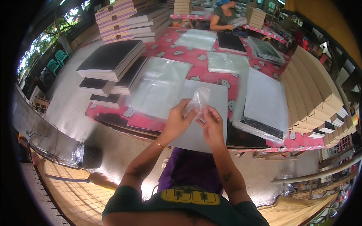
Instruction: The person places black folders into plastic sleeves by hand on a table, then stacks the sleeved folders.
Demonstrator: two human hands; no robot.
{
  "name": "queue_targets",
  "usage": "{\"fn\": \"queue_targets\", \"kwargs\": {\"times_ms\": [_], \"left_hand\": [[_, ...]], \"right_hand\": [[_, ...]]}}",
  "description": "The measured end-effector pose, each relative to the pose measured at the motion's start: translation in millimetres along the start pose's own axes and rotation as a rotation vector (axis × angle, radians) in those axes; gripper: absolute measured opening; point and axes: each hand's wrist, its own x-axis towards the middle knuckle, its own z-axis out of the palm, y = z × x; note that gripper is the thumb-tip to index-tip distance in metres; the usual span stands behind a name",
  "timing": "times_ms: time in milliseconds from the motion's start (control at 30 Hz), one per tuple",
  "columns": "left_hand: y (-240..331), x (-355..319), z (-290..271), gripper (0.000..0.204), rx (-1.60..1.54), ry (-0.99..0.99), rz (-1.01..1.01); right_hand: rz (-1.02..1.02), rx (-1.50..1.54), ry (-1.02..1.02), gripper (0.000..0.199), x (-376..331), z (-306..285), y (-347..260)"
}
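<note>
Between my two hands is a small crumpled clear plastic bag (201, 97), held up over a white board (215, 92) at the table's near edge. My left hand (178, 117) grips the bag's left side between thumb and fingers. My right hand (212, 123) pinches its lower right side with the fingertips. Left of the hands lies a stack of large clear plastic sleeves (160, 83). On the right, a white sheet-topped pile wrapped in clear plastic (266, 100) rests on the table.
Black-topped white boxes (111, 60) are stacked at the left, with taller stacks (132, 22) behind. A long row of brown cardboard boxes (313, 86) stands at the right. More plastic sleeves (228, 62) lie farther back on the pink tablecloth (166, 47). Another person (224, 17) works beyond the table.
</note>
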Motion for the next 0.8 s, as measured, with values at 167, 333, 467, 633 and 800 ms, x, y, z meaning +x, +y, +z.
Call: {"fn": "queue_targets", "kwargs": {"times_ms": [167, 333, 467, 633, 800], "left_hand": [[-25.1, 15.9, -0.6, 0.011, 0.137, 0.097, 0.044], [-15.6, 28.9, -12.4, 0.01, 0.089, 0.195, 0.085], [-8.7, 1.6, -17.4, 0.019, -0.072, -0.36, 0.142], [-6.9, 33.4, -95.3, 0.019, -0.742, -0.629, 0.028], [68.0, 28.6, -42.3, 0.018, 0.366, -0.734, 0.619]], "right_hand": [[-0.144, 0.126, -0.099, 0.015, -12.4, -9.6, -4.8], [-0.095, 0.074, -0.11, 0.017, -27.0, -12.2, -28.1], [0.046, 0.025, -0.125, 0.017, -23.9, -37.2, -62.1], [0.196, -0.266, -0.387, 0.021, -21.2, -48.4, -108.2], [-0.304, -1.165, -0.804, 0.023, -29.1, 31.2, -118.4]]}}
